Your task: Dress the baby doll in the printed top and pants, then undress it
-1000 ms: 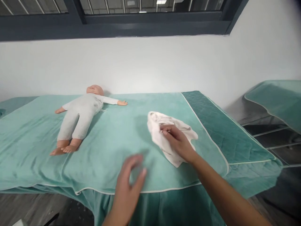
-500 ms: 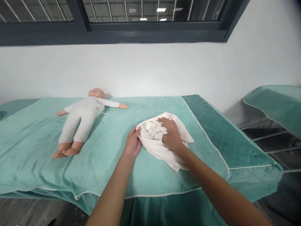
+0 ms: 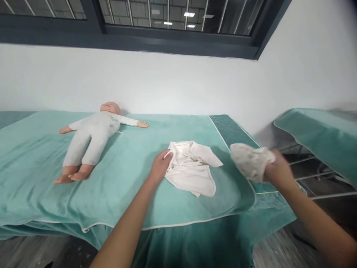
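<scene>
My left hand point(image 3: 161, 163) pinches the left edge of a crumpled white baby garment point(image 3: 192, 169), which lies on the green bed cover with what looks like a sleeve stretching to the right. Off to the right, my right hand point(image 3: 279, 169) grips a bunched white cloth with a faint pattern point(image 3: 248, 162), lifted over the bed's right end and smeared by motion. Whether this cloth is a garment I cannot tell. A baby doll point(image 3: 96, 130) in a pale suit lies on its back at the left, arms spread, touched by neither hand.
The green cover point(image 3: 134, 193) drapes over the bed's front edge. Behind stands a white wall point(image 3: 167, 82) below a dark window frame point(image 3: 178, 46) with bars. To the right, past a gap, are metal rails point(image 3: 331, 195) and another green-covered surface point(image 3: 315, 126).
My right hand has pulled the patterned cloth out of the white garment and carried it right. My left hand keeps hold of the garment's edge. The view has shifted slightly.
</scene>
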Motion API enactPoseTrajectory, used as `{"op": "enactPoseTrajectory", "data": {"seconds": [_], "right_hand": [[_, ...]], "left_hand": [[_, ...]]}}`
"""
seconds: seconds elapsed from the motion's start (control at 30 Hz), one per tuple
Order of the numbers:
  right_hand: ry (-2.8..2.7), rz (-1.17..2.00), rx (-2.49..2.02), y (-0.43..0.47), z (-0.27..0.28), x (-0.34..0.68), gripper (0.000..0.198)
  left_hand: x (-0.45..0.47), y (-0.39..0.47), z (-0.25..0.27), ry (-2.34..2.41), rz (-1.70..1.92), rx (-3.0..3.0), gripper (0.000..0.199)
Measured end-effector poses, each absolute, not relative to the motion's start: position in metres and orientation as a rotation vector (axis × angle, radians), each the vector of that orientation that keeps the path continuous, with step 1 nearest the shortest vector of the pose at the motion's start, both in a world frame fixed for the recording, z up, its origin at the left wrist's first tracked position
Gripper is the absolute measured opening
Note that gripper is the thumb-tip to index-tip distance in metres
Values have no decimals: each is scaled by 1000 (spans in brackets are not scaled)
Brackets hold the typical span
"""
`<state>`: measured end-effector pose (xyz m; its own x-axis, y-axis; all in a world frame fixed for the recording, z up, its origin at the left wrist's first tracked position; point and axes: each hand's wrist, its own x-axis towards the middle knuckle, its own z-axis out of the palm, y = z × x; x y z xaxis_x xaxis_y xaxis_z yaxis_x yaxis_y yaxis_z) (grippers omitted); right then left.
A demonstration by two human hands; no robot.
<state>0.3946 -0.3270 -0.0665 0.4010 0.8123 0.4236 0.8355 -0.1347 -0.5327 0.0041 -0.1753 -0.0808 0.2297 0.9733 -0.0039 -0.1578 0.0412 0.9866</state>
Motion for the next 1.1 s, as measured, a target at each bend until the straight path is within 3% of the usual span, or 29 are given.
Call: {"op": "enactPoseTrajectory", "data": {"seconds": [0.07,0.17,0.33,0.47,0.57,0.77,0.9,1.1], "right_hand": [[-1466,73,-1956,-333,-90,395,18],[-1523,187,-1960,-344,-95,402,41],[-1598,92,-2030,-345,-19,362,51],[-1858,164,-1439,-305,53,260,48],[-1955,125,-1230,-270,90,204,25],[-2004,-173,-1418,-233,117,192,17],[-2024,-344,-1655,-226,112,209,24],[-1947,-184,-1825,-232,75,241,32]], "left_hand": [[5,-175,-68,972,1091,1365,34],[1,-170,-33,964,1189,1624,32],[-1,-176,52,794,1053,2220,31],[10,-198,103,681,918,2537,27],[8,-209,125,736,881,2691,28],[-24,-205,140,1312,987,2780,24],[-47,-193,129,1601,1041,2710,24],[-80,-177,97,1612,1122,2218,19]]}}
